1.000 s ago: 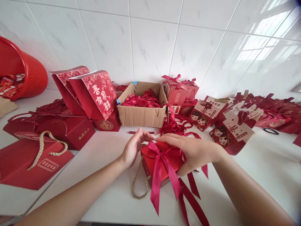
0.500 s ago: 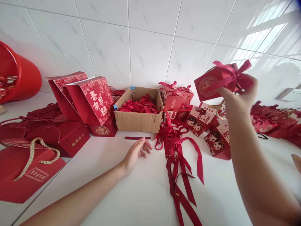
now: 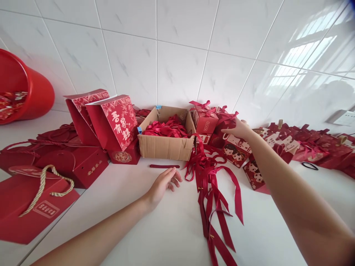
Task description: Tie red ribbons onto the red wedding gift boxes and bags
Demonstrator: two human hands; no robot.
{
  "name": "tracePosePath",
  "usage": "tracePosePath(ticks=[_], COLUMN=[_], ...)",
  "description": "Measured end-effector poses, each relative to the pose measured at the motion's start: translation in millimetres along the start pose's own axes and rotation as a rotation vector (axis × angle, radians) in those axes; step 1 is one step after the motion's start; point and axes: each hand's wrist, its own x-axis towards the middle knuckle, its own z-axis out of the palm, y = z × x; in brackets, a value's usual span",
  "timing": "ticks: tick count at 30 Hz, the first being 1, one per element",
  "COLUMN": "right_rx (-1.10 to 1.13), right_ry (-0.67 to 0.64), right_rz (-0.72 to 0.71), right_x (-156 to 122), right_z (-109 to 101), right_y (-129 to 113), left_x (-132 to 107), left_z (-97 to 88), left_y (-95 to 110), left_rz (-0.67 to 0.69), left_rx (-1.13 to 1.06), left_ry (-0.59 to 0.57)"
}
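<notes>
My right hand (image 3: 239, 129) is closed round a red gift box (image 3: 225, 121) with a ribbon bow, among the boxes beside the carton. Part of that box is hidden behind my fingers and its neighbours. My left hand (image 3: 163, 183) rests on the white table with loosely curled fingers and holds nothing. Just beyond its fingertips lies a short dark red strip (image 3: 164, 166). Long red ribbons (image 3: 213, 188) trail over the table between my arms. More ribbons (image 3: 168, 127) fill the open cardboard carton (image 3: 166, 147).
Red gift boxes (image 3: 205, 123) with bows stand right of the carton, cartoon-printed boxes (image 3: 235, 150) before them. Further right are many more boxes (image 3: 321, 146) and a black band (image 3: 310, 166). Larger boxes (image 3: 88, 168) and a red bucket (image 3: 41, 88) occupy the left. A tiled wall (image 3: 180, 70) rises behind.
My right hand has carried the bow-tied gift box down and left, from mid-air to the group beside the carton. My left hand stays nearly still. The view has shifted slightly.
</notes>
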Motion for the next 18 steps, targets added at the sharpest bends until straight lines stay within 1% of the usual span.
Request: tracePosePath(ticks=[3,6,8,10,12,15,18], right_rx=[-0.051,-0.073,-0.075,-0.069,-0.055,-0.034,-0.003], right_ry=[0.003,-0.01,-0.064,-0.111,-0.122,-0.079,0.011], right_rz=[0.118,0.125,0.08,0.023,-0.027,-0.059,-0.025], right_x=[-9.4,-17.7,-22.1,-25.9,-29.1,-31.7,-29.8], right_z=[-5.8,-7.1,-0.1,12.5,27.0,42.7,45.7], right_y=[-0.1,-1.4,-3.4,-6.4,-9.8,-13.3,-13.2], left_x=[0.8,1.1,1.3,1.7,2.2,2.7,2.6], left_z=[-1.4,-1.7,-1.8,-2.0,-2.3,-2.2,-0.5], left_y=[-2.7,-4.7,-5.2,-5.2,-5.0,-4.0,-1.6], left_rz=[0.005,0.01,0.011,0.011,0.006,-0.012,-0.021], left_rx=[0.007,0.017,0.024,0.031,0.038,0.056,0.076], left_ry=[-0.007,-0.009,-0.008,-0.004,0.003,0.01,0.022])
